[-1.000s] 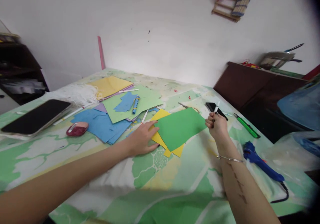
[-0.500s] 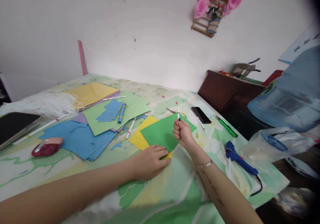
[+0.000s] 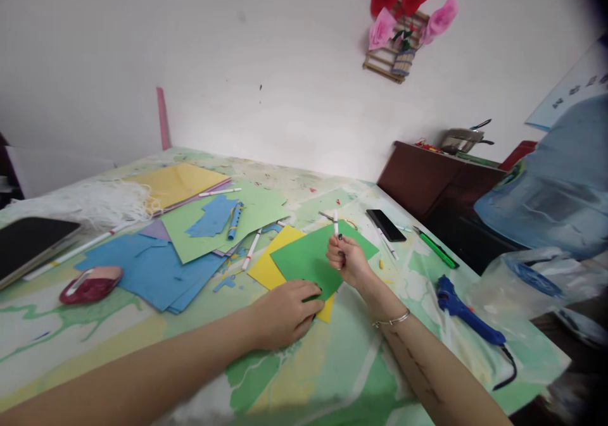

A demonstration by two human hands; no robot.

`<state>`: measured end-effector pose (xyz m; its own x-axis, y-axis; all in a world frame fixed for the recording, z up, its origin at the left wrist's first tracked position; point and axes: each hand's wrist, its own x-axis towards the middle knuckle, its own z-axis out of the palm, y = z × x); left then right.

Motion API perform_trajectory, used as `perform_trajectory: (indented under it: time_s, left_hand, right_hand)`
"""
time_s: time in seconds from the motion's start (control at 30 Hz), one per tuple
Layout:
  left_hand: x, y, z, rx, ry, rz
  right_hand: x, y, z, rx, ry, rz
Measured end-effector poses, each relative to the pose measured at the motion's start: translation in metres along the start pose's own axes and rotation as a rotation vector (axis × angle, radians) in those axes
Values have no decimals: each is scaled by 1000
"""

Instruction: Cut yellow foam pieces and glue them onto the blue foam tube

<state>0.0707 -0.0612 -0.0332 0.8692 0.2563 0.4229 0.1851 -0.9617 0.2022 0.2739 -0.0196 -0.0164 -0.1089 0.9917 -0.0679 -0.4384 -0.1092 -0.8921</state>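
Note:
My left hand (image 3: 289, 312) lies on the near corner of a green paper sheet (image 3: 304, 255), its fingers stretched out and the thumb apart. Under that sheet sits a yellow paper (image 3: 266, 268), showing at the left and near edges. Above the green sheet, my right hand (image 3: 349, 260) is closed around a white marker (image 3: 336, 223), which points upward from the fist. Its lower end is hidden by the fingers. Scissors (image 3: 350, 224) lie just behind the green sheet, partly covered.
To the right lie a black phone (image 3: 386, 225), a green cutter (image 3: 439, 250) and a blue glue gun (image 3: 468, 312). Blue sheets (image 3: 152, 274), a light green sheet (image 3: 190, 242) and a red-and-pink correction tape (image 3: 90, 285) are at left. A large water bottle (image 3: 551, 185) stands beyond the right edge.
The view has tilted slightly up, so things sit a little lower. Both hands stay by the green sheet, and the marker remains in my right hand.

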Motion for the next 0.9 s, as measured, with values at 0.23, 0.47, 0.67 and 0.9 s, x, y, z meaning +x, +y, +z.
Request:
perform_trajectory:
  time_s: [0.23,0.47,0.67,0.9]
  left_hand:
    - [0,-2,-2,-73,1,-24]
    - [0,-7,-1,-183,97,-133]
    - [3,-21,-2,-267,331,-510]
    - [6,-23,-6,-422,320,-594]
  right_hand:
    - [5,18,4,6,51,57]
    - [-2,16,24,67,-64,-38]
    - [-8,15,35,128,-117,-132]
    - [-21,22,54,110,-158,-135]
